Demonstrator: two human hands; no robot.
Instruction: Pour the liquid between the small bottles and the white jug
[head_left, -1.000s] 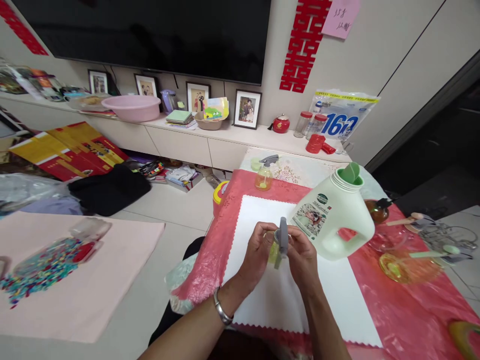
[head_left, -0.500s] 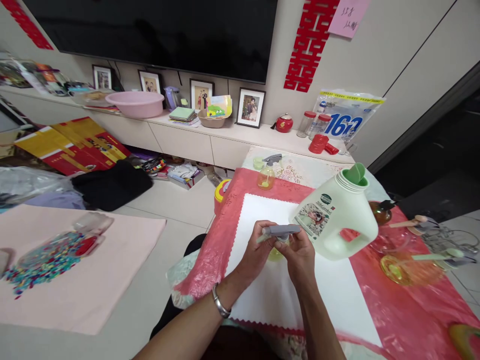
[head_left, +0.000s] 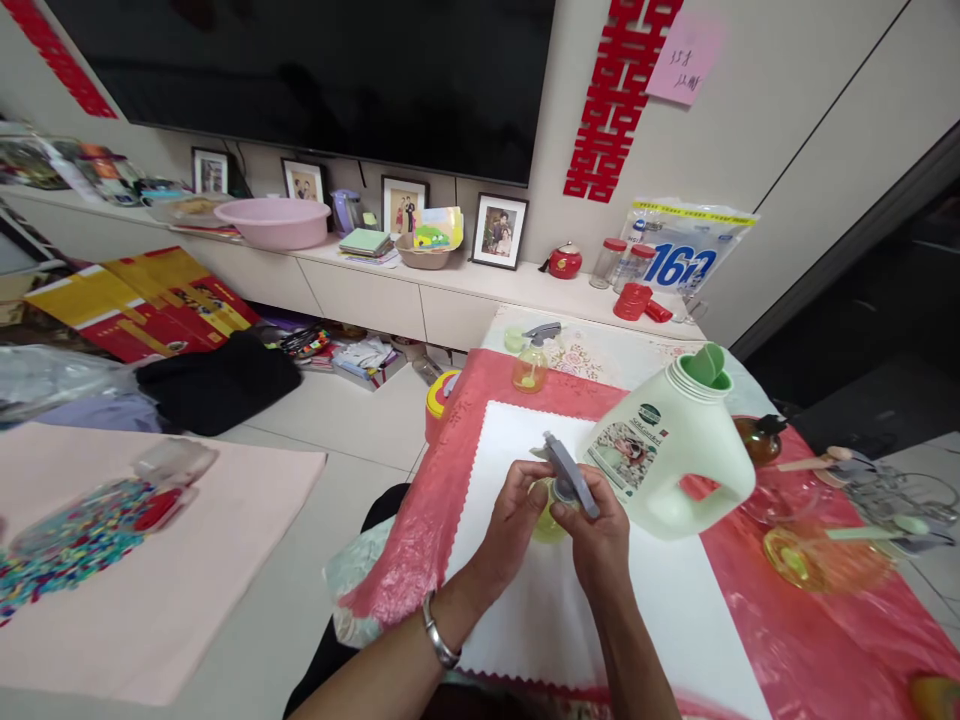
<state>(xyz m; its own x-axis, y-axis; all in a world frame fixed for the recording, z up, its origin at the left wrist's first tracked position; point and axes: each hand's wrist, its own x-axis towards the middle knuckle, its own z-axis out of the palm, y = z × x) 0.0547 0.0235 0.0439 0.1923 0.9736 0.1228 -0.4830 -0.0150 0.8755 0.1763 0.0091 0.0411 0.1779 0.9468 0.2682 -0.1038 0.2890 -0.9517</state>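
the small bottle (head_left: 550,530) looks light, hard, maybe slippery; i'd hold its round belly. my left hand (head_left: 504,530) pinches it, my right hand (head_left: 604,532) its grey top (head_left: 572,478), over the white mat (head_left: 525,630), between the left edge and the jug (head_left: 694,450).

"160" in blue on the plastic bag (head_left: 694,245).

I was in a home, in what looked like its living room. A big black television (head_left: 315,80) hung over a long low cabinet (head_left: 375,285) lined with framed photos (head_left: 500,232) of people. Red cut-out decorations (head_left: 619,100) were stuck on the wall, and I sat at a table draped with a flowered cloth (head_left: 581,355).
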